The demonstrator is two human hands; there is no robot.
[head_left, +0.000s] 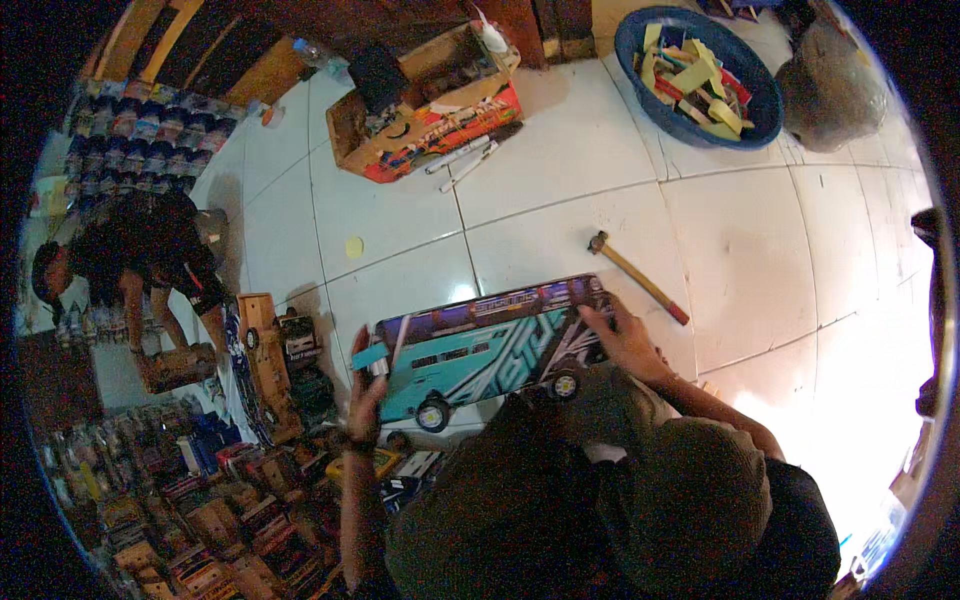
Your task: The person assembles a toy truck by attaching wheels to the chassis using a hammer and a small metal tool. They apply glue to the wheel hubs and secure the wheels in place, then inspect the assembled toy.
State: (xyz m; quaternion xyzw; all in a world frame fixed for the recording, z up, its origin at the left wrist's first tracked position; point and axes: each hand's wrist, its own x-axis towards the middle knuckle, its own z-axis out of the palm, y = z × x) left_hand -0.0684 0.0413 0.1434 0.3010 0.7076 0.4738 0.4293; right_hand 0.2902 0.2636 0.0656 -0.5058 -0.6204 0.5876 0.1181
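Observation:
A toy bus (480,345) with a turquoise, black and white side rests in front of me, two of its wheels toward my body. My right hand (628,345) grips its right end, thumb over the side panel. At the other end is my left hand (364,400), with a small turquoise piece (370,357) between its fingers and something silvery just below that. Whether these fingers also press on the bus is hard to make out. A hammer (640,278) with a wooden handle lies beyond the right hand.
Pens (466,160) lie by an open cardboard box (435,130) of odds and ends. A blue basin (626,75) holds coloured scraps. On the left, another person (140,245) bends over a wooden piece, near many wooden toy vehicles (215,520). White tiles (560,220) cover the floor.

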